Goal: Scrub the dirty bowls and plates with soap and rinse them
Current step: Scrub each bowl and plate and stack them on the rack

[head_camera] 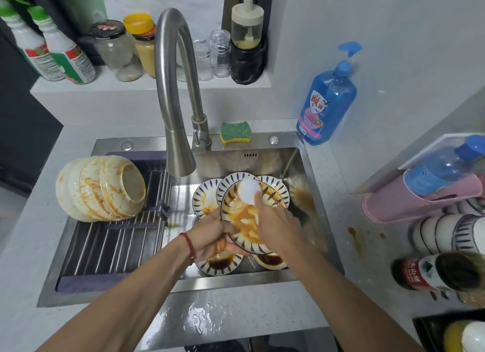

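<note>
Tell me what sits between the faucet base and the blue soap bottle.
In the head view, a green-and-yellow sponge lies on the sink's back ledge between the faucet and the blue soap bottle.

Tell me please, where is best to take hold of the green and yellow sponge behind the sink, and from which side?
Probably pinch the sponge across its narrowed middle, coming from above and the front. It stands on its edge, green face forward, and the faucet crowds its left side.

I see a pale speckled stone countertop [341,194] carrying a steel sink [309,168], a blue pump soap bottle [326,102], and brown sauce stains [353,233]. A green-yellow sponge [235,133] lies on the sink's back ledge.
</note>
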`<action>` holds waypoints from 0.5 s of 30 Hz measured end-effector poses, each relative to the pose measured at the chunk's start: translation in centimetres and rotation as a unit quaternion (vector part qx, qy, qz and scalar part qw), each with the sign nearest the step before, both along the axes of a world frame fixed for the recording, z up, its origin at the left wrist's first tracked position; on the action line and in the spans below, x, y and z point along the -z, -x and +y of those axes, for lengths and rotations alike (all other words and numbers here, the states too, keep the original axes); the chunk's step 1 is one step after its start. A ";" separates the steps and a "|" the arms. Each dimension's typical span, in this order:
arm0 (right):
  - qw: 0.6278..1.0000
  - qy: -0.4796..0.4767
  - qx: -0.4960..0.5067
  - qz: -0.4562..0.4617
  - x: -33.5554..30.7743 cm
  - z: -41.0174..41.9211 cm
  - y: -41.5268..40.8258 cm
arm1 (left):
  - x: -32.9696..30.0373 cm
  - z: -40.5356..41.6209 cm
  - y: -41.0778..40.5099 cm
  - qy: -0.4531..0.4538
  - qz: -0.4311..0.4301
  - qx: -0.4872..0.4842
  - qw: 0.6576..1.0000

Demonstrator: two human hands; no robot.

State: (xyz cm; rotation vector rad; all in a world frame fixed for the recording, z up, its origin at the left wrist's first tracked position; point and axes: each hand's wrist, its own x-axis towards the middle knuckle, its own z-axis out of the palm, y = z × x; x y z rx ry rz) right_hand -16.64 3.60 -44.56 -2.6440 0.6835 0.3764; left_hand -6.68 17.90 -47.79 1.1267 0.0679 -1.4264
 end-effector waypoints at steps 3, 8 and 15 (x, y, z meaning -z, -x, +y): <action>0.997 -0.023 -0.073 0.017 -1.8 1.9 0.5 | 0.5 -0.5 -0.1 0.033 0.037 -0.046 0.998; 0.983 0.002 -0.167 0.082 -2.2 1.2 2.9 | 0.3 0.0 0.0 0.055 0.102 -0.137 0.984; 0.983 0.089 -0.117 0.112 -1.2 -5.0 4.5 | 0.1 -1.2 1.6 -0.015 -0.008 -0.128 0.992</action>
